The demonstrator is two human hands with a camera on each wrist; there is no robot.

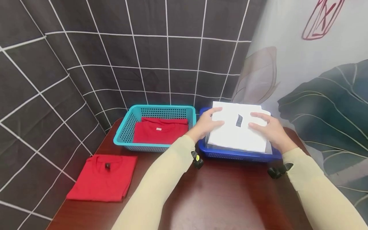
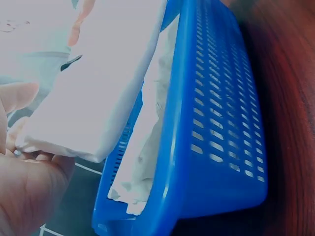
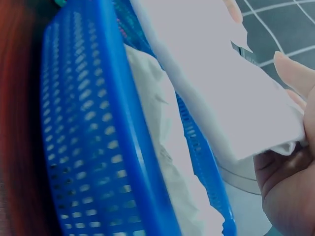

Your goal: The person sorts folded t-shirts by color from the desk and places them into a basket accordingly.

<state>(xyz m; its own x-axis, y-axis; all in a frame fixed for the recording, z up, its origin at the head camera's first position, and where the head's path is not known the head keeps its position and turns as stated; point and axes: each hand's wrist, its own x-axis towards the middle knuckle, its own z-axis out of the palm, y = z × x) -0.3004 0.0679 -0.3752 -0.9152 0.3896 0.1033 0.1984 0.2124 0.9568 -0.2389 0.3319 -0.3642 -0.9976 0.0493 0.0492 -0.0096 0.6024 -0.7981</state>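
Observation:
Both hands hold a folded white shirt (image 1: 230, 134) with a dark neck label, just above the blue basket (image 1: 238, 155). My left hand (image 1: 204, 125) grips its left edge, thumb on top and fingers beneath, as the left wrist view shows. On the opposite edge my right hand (image 1: 273, 131) grips the cloth the same way; the right wrist view shows its fingers (image 3: 275, 169) under the fold. More white cloth (image 2: 142, 162) lies inside the blue basket, below the held shirt and apart from it at the near side.
To the left stands a turquoise basket (image 1: 126, 146) with folded red cloth (image 1: 161, 132) in it. A folded red shirt (image 1: 103, 180) with a dark label lies on the brown table (image 1: 218, 195), nearer the front left. Behind hangs a dark grid-patterned curtain (image 1: 152, 51).

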